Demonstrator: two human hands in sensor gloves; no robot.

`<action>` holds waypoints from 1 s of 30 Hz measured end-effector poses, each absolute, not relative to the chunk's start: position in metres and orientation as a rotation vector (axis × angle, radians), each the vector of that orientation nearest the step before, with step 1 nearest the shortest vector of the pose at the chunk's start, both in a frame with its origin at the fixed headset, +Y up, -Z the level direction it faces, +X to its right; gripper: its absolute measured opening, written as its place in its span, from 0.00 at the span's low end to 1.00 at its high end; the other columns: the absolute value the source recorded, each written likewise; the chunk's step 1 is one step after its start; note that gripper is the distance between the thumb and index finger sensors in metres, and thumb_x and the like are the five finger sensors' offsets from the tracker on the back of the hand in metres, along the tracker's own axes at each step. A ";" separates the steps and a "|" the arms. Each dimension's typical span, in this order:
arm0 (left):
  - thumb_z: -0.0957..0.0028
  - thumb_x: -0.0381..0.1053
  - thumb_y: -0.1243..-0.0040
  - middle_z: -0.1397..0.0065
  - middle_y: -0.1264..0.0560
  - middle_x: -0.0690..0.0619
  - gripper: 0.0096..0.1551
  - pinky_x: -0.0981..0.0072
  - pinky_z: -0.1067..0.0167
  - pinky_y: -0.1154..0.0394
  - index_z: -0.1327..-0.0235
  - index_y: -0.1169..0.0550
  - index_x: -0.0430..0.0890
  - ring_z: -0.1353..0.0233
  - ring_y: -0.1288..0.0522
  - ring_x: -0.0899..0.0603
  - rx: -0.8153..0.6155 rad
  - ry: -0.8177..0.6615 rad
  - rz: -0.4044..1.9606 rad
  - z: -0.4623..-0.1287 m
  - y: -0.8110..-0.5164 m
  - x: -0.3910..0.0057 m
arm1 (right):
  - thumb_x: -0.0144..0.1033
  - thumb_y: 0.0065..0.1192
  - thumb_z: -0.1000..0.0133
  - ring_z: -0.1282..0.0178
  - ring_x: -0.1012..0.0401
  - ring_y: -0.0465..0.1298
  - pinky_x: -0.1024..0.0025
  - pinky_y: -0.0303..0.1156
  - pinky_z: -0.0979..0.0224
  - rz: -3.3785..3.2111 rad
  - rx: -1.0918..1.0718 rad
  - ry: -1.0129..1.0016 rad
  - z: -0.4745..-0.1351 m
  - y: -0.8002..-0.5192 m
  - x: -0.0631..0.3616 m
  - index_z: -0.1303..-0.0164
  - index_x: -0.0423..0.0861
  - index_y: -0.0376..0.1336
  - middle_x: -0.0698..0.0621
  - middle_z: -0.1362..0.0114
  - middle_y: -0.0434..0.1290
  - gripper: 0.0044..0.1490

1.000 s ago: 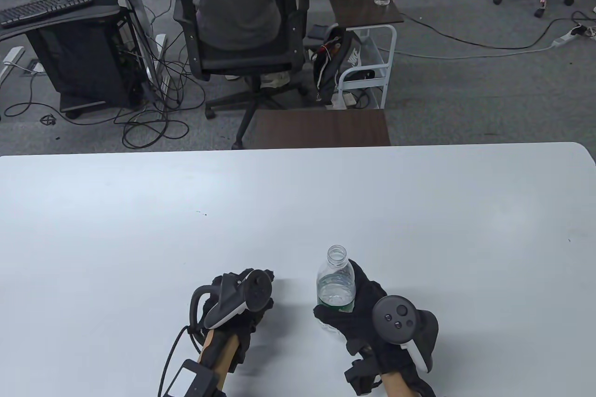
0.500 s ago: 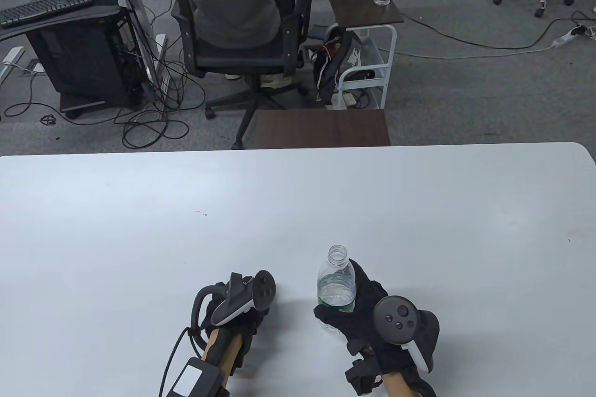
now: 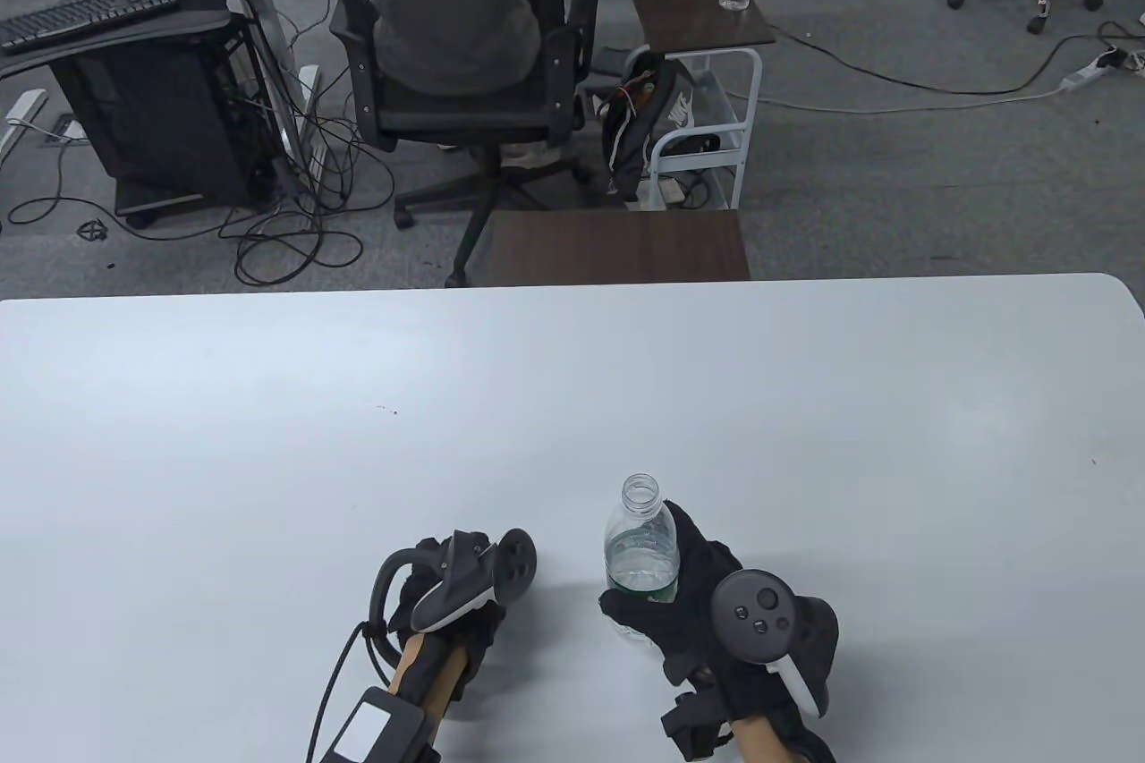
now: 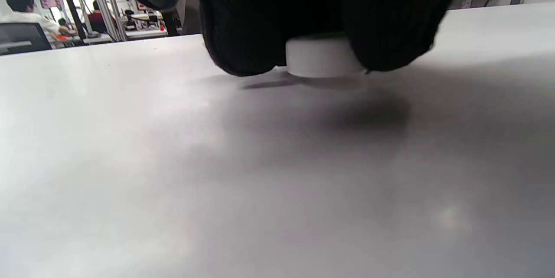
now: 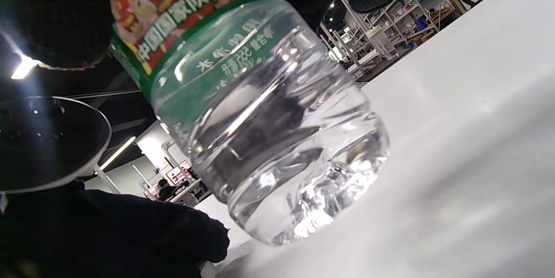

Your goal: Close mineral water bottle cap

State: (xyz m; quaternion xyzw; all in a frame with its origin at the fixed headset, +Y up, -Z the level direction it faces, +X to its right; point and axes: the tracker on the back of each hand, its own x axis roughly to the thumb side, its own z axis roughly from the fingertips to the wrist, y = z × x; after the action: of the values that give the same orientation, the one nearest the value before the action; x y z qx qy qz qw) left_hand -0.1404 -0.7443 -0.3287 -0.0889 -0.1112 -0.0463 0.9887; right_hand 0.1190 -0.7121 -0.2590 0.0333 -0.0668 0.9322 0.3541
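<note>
A clear mineral water bottle (image 3: 640, 541) with a green label stands uncapped near the table's front edge. My right hand (image 3: 673, 613) grips it around the label. In the right wrist view the bottle (image 5: 264, 130) fills the frame, with my gloved fingers (image 5: 52, 17) on the label. My left hand (image 3: 452, 589) is just left of the bottle, low over the table. In the left wrist view its fingers (image 4: 243, 31) pinch the white cap (image 4: 323, 59) at or just above the table top. The cap is hidden in the table view.
The white table (image 3: 805, 387) stretches far back and to both sides. Beyond its far edge stand a small brown side table (image 3: 617, 244) and an office chair (image 3: 456, 38) with a seated person.
My left hand has rolled so its tracker stands more on edge, and has pulled back slightly. My right hand has shifted the bottle slightly left.
</note>
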 end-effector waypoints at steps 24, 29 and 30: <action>0.43 0.54 0.32 0.30 0.24 0.38 0.28 0.30 0.31 0.36 0.30 0.22 0.48 0.40 0.18 0.35 0.239 -0.502 0.372 -0.261 -0.533 -0.089 | 0.76 0.71 0.58 0.19 0.66 0.73 0.53 0.60 0.10 2.414 0.140 -0.146 -0.255 -0.711 0.104 0.18 0.63 0.45 0.63 0.18 0.65 0.64; 0.43 0.54 0.33 0.30 0.25 0.37 0.28 0.30 0.31 0.36 0.30 0.22 0.47 0.41 0.18 0.36 0.235 -0.499 0.349 -0.261 -0.536 -0.077 | 0.75 0.72 0.58 0.19 0.65 0.74 0.56 0.61 0.11 2.401 0.133 -0.148 -0.255 -0.712 0.107 0.18 0.62 0.45 0.63 0.18 0.65 0.64; 0.42 0.54 0.34 0.30 0.25 0.37 0.28 0.30 0.31 0.36 0.30 0.23 0.47 0.41 0.18 0.35 0.232 -0.502 0.347 -0.261 -0.536 -0.077 | 0.75 0.72 0.58 0.19 0.65 0.74 0.56 0.61 0.11 2.413 0.130 -0.154 -0.256 -0.712 0.108 0.18 0.63 0.45 0.63 0.18 0.65 0.63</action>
State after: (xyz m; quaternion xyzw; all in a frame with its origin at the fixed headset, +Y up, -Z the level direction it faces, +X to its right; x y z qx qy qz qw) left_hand -0.0768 -0.5364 -0.2614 0.1139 -0.2466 0.1704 0.9472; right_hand 0.1076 -0.7119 -0.2556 0.0504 -0.0596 0.9327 0.3522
